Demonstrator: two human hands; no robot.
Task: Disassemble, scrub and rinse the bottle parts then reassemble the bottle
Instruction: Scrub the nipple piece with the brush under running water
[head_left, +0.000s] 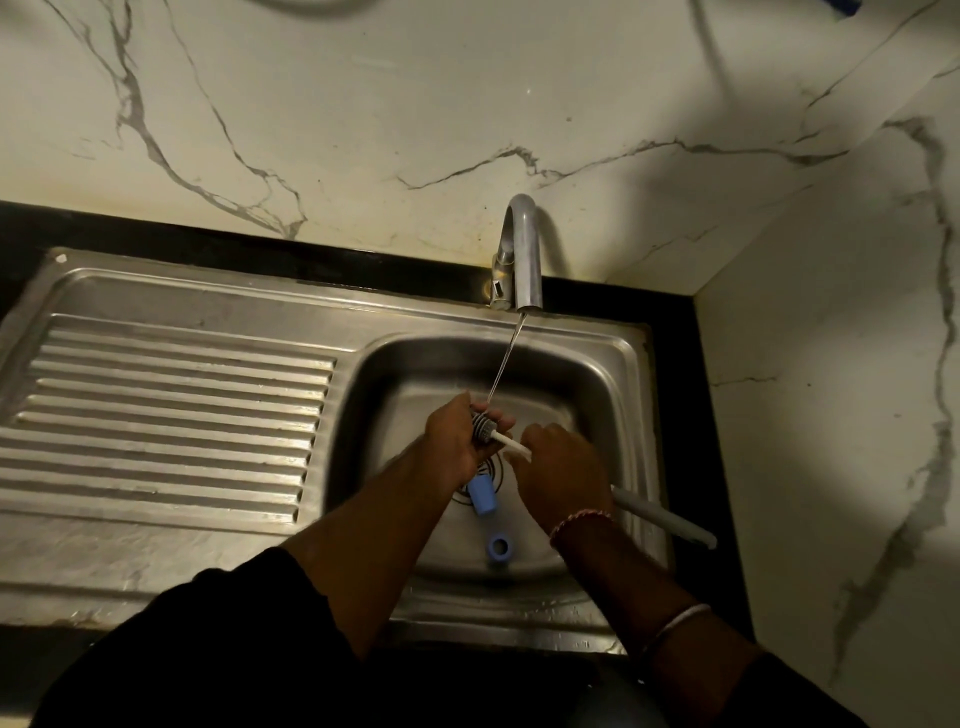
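Left hand (457, 441) closed around small brush (483, 427) bristles | right hand (558, 475) gripping its white handle | tap (522, 254) running | sink (613, 374) holds blue parts (483, 496).

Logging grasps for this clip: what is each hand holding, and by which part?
Left hand wraps the small brush at its bristle head; right hand pinches its white handle end. Nothing else is held.

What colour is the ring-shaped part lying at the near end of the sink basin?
Blue ring-shaped part, seen clearly in the head view.
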